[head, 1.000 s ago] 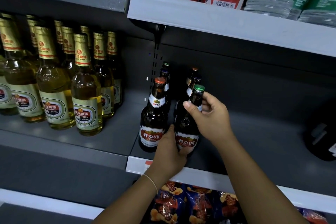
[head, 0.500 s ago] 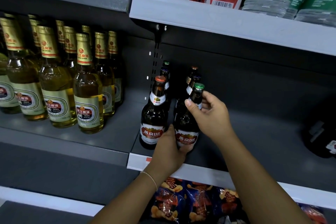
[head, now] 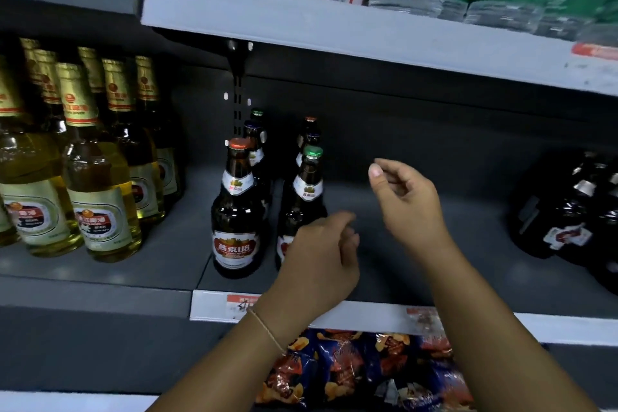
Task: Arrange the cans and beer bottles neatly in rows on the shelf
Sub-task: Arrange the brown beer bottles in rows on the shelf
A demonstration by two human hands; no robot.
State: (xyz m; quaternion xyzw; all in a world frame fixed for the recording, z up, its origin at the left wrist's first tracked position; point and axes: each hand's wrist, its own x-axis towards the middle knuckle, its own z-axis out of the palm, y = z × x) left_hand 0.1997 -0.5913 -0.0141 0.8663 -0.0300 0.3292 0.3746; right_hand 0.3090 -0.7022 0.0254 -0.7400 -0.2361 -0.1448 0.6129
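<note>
Two short rows of dark brown beer bottles stand on the grey shelf (head: 418,264). The front left bottle (head: 236,211) has a red cap and a red label. The front right bottle (head: 306,197) has a green cap. My left hand (head: 321,261) hovers just in front of the green-capped bottle's lower part, fingers loosely curled, holding nothing. My right hand (head: 406,201) is in the air to the right of that bottle, fingers relaxed and empty. More dark bottles (head: 575,211) stand at the far right of the shelf.
Several clear yellow beer bottles (head: 97,191) stand in rows on the left shelf section. The shelf above (head: 334,23) carries red packets and green-labelled water bottles. Snack bags (head: 361,371) lie on the shelf below. Bare grey shelf stretches between the brown bottles and the far-right ones.
Both hands have let go of the green-capped bottle. My right hand has moved away to the right and my left hand has drawn back from the bottle's base.
</note>
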